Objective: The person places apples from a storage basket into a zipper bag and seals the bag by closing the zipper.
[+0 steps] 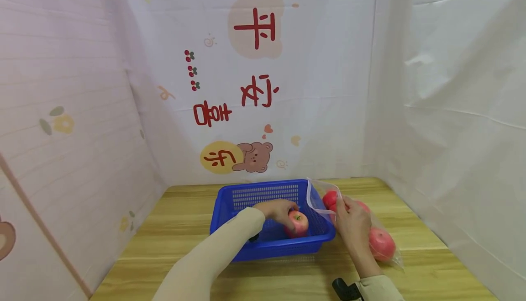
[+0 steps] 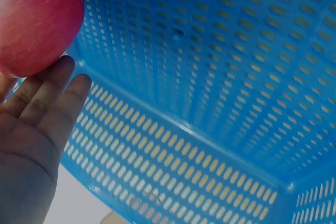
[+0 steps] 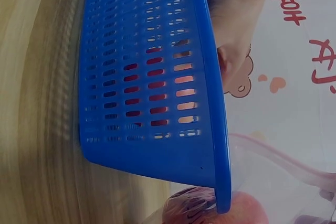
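Observation:
My left hand (image 1: pixel 276 210) is inside the blue plastic basket (image 1: pixel 283 247), its fingers round a red apple (image 1: pixel 300 224). In the left wrist view the apple (image 2: pixel 39 19) sits against the fingers, close to the perforated wall. At the basket's right end, my right hand (image 1: pixel 354 225) pinches the rim of a clear plastic bag (image 1: pixel 315 197). The bag's mouth stands open toward the basket, its edge overlapping the basket rim. Several red apples (image 1: pixel 382 244) lie in the bag, partly hidden behind the right hand.
The basket rests on a wood-grain table (image 1: pixel 185 228). White cloth with printed drawings (image 1: pixel 255 157) hangs behind the table and along both sides. A black strap piece (image 1: pixel 345 288) shows at my right wrist.

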Available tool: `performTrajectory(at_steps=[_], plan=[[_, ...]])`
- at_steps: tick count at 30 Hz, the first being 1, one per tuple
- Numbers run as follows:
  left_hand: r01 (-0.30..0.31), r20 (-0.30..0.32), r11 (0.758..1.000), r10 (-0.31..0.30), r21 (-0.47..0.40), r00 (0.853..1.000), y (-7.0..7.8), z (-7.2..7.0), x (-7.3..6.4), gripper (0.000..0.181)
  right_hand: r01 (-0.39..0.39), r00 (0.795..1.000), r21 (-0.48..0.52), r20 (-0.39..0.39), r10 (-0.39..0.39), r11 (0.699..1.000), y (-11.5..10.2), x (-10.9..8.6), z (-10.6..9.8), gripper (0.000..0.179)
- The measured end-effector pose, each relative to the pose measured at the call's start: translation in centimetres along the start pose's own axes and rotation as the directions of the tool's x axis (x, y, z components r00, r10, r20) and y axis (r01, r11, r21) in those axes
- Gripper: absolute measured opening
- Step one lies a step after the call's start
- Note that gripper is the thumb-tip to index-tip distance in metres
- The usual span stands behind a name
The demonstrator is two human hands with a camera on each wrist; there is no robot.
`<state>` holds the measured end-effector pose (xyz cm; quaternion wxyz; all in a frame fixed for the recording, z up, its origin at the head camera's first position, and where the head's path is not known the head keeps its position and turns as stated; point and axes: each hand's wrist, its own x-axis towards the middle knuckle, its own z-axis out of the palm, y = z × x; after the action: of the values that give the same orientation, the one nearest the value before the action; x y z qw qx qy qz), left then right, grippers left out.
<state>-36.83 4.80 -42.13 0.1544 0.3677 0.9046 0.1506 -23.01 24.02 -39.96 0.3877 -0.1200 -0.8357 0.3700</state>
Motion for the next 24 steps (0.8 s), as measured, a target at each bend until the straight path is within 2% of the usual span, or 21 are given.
performTrajectory(at_steps=[6, 14, 17, 24], plan=[[0.015, -0.057, 0.998, -0.019, -0.063, 0.998, -0.4, -1.5, -0.8, 0.060, -0.021, 1.000, -0.006, 0.012, 0.022, 1.000, 0.2, 0.1, -0.1, 0.027], [0.019, -0.133, 0.986, -0.041, -0.164, 0.990, -1.2, -3.5, -1.6, 0.060, -0.012, 1.000, -0.004, 0.012, 0.012, 1.000, 0.1, 0.0, -0.1, 0.029], [0.020, -0.170, 0.986, -0.049, -0.167, 0.984, -1.3, -4.2, -1.9, 0.061, -0.014, 1.000, 0.003, 0.014, 0.014, 1.000, 0.1, 0.0, -0.1, 0.028], [-0.025, -0.257, 0.982, -0.025, -0.190, 0.966, -1.4, -5.2, -1.8, 0.060, 0.000, 1.000, 0.005, 0.011, 0.000, 1.000, 0.2, 0.0, 0.0, 0.028]])
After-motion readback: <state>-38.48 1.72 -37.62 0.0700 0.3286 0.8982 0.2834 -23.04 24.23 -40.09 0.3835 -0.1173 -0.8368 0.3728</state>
